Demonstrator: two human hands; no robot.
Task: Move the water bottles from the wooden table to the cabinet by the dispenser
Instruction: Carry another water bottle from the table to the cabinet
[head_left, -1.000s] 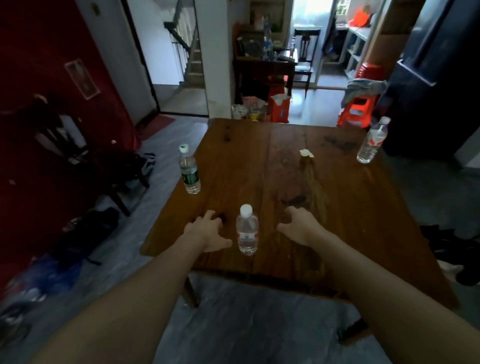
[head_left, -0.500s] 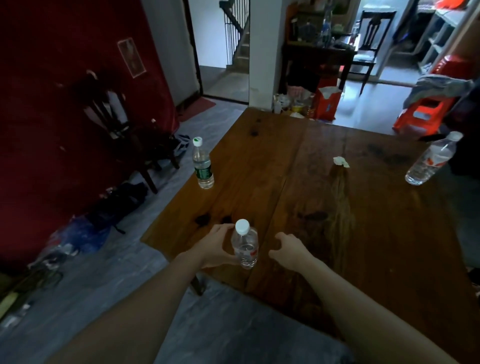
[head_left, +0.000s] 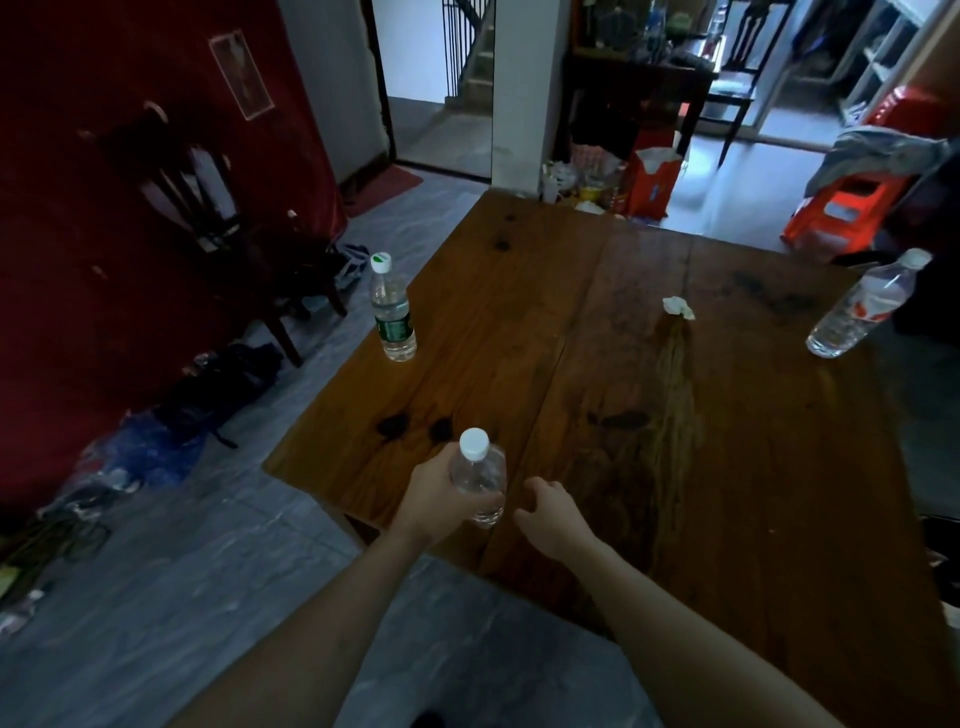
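Since a second ago my left hand (head_left: 439, 496) wrapped the nearest bottle (head_left: 479, 480) at the surface (head_left: 649, 415) edge, right hand (head_left: 550, 512) loosely curled and empty beside it, so I'd lift straight up, keeping it upright.

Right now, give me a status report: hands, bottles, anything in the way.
Left hand grips clear white-capped bottle. Right hand empty beside it. Two bottles left on wooden table.
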